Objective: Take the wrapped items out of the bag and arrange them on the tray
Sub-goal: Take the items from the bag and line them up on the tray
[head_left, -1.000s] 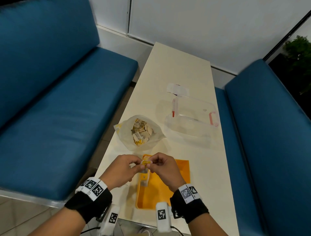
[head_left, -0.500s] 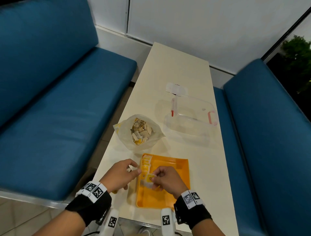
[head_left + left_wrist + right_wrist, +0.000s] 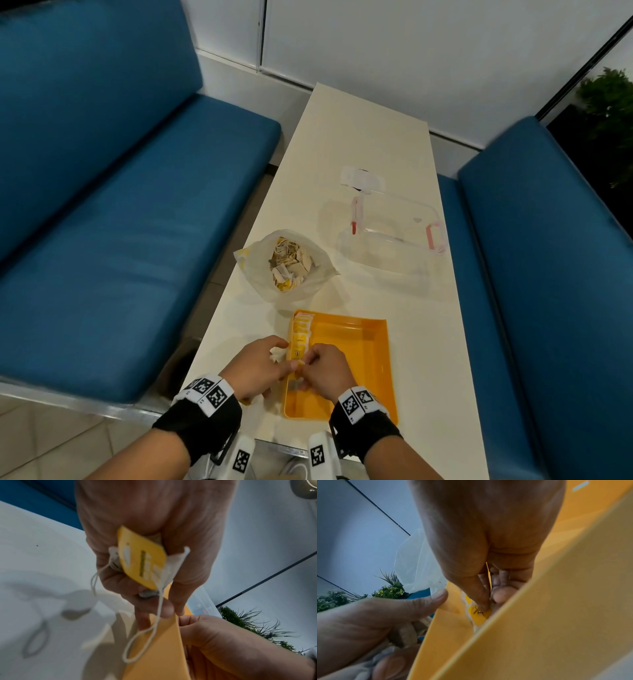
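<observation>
Right hand [image 3: 323, 368] pinches a yellow-tagged tea bag [image 3: 480, 613] inside the orange tray [image 3: 371, 359]; left hand [image 3: 150, 536] clutches more tea bags [image 3: 143, 561] beside it.

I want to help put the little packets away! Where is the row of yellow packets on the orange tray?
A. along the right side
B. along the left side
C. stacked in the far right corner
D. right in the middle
B: in the head view the yellow packets lie in a line along the left wall of the orange tray, and the rest of its floor shows bare.
</observation>
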`<state>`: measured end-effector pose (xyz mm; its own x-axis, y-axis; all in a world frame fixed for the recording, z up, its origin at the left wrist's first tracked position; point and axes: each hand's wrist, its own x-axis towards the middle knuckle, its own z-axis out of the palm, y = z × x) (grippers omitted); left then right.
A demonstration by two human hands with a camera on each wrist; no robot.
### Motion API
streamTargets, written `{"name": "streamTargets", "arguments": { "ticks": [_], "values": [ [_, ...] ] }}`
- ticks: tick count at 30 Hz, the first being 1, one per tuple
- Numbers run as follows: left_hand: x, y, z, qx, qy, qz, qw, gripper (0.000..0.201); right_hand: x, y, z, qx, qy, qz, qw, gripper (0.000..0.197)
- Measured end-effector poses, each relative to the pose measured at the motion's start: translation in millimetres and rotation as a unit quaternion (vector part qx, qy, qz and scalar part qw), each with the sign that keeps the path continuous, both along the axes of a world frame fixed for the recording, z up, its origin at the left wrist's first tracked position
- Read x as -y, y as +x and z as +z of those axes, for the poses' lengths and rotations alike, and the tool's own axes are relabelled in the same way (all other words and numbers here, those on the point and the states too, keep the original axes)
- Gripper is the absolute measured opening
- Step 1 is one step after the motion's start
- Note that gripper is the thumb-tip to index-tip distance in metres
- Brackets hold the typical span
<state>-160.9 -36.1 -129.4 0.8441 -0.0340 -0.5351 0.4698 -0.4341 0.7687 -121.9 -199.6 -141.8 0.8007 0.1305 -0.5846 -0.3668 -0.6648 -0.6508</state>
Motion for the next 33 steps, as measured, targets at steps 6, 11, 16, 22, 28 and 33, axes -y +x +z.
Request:
{"name": "streamTargets", "arguments": {
  "ticks": [6,11,16,22,28,33],
  "values": [
    [-1,2,-1,-0.005,-0.001,-0.001,1.0,0.053,-4,5,3,0.012,-0.013,-0.026,1.0,0.022],
    [-2,3,-3,-0.019,-0.007,-0.006,1.0,0.051,-7,6,0,0.016,-0.029,-0.025,0.999,0.024],
    [-4,3,-5,-0.03,-0.008,-0.012,0.999,0.049,-9,6,-2,0.017,-0.039,-0.016,0.999,0.021],
    [-19,10,10,-0.11,-0.245,0.185,0.945,0.053,0,7,7,0.085,-0.057,-0.002,0.995,0.018],
    [-32,22,9,-0.158,-0.354,0.305,0.87,0.048,-9,3,51,0.157,0.068,0.085,0.982,0.017],
    [-27,23,6,-0.183,-0.408,0.311,0.838,0.045,-25,-7,68,0.136,0.148,0.186,0.962,0.04]
  ]
}}
